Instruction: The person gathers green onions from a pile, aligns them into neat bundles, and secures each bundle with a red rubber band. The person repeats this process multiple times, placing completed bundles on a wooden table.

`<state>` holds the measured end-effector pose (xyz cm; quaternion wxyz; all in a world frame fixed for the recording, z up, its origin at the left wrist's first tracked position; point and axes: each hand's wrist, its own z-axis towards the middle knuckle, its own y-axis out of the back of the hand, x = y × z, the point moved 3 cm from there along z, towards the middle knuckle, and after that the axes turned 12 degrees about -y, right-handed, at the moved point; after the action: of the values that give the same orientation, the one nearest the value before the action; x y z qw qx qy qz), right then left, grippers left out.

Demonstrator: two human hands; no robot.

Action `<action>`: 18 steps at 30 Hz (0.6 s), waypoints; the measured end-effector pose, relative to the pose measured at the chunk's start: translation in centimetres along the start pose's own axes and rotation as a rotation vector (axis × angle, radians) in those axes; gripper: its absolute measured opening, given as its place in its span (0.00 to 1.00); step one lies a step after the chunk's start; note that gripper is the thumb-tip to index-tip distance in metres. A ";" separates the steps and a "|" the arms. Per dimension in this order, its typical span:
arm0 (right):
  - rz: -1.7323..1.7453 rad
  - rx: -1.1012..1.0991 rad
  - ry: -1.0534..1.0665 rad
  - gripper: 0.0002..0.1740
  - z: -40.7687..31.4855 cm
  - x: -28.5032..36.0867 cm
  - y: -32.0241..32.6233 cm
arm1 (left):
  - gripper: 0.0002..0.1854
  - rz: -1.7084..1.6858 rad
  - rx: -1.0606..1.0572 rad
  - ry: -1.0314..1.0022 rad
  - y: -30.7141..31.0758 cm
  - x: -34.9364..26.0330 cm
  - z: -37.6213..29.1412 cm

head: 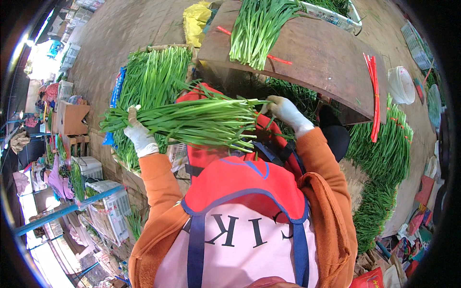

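Note:
A loose bunch of long green leafy stalks, seemingly garlic chives [194, 117], lies sideways above my lap. My left hand [138, 131], in a white glove, grips its leafy end. At the pale cut ends, my right hand [284, 109], also gloved, has its fingertips pinched on a stalk or two. Another pile of chives [255, 36] rests on the wooden bench [317, 50], with a red tie strip [279, 59] beneath it. More red strips [372, 93] lie together at the bench's right end.
A container heaped with chives [155, 75] stands to the left. Tied chive bundles [381, 154] are stacked on the floor at right, near a white bucket [401, 86]. A white crate [335, 18] is behind the bench, and a yellow sack [196, 21] at its left.

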<state>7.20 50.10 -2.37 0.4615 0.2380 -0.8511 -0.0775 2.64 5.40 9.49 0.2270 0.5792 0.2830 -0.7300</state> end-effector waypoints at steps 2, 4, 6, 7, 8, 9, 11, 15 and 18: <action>0.076 -0.024 -0.063 0.16 -0.7 -3.2 1.2 | 0.14 0.014 -0.056 -0.012 0.3 0.3 -0.1; 0.009 -0.176 -0.042 0.18 -1.4 -5.9 3.1 | 0.14 0.040 -0.059 -0.021 0.5 0.7 0.1; -0.252 -0.380 -0.200 0.24 -2.4 -7.6 5.8 | 0.14 0.022 -0.062 -0.019 0.8 1.2 0.5; -0.454 -0.463 -0.338 0.28 -3.1 -7.7 6.7 | 0.14 -0.003 -0.061 -0.019 0.9 1.4 0.6; -0.571 -0.421 -0.455 0.30 -3.8 -7.5 7.1 | 0.14 -0.028 -0.063 -0.021 1.0 1.5 0.7; -0.703 -0.389 -0.635 0.31 -4.6 -7.0 7.3 | 0.14 -0.033 -0.075 -0.021 1.1 1.6 0.6; -0.647 -0.645 -0.096 0.39 -5.5 -2.3 4.8 | 0.15 -0.041 -0.121 -0.001 1.2 1.5 0.4; -0.079 -0.195 0.068 0.52 -2.6 5.1 -5.0 | 0.17 0.020 -0.084 0.050 0.9 0.0 -0.7; -0.262 -0.296 0.068 0.45 -0.2 7.6 -6.7 | 0.20 -0.098 -0.020 0.085 2.0 -2.0 -1.5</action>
<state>6.13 40.60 1.06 0.5059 0.2785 -0.7761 -0.2532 5.50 5.01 10.90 0.1848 0.5929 0.3276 -0.7120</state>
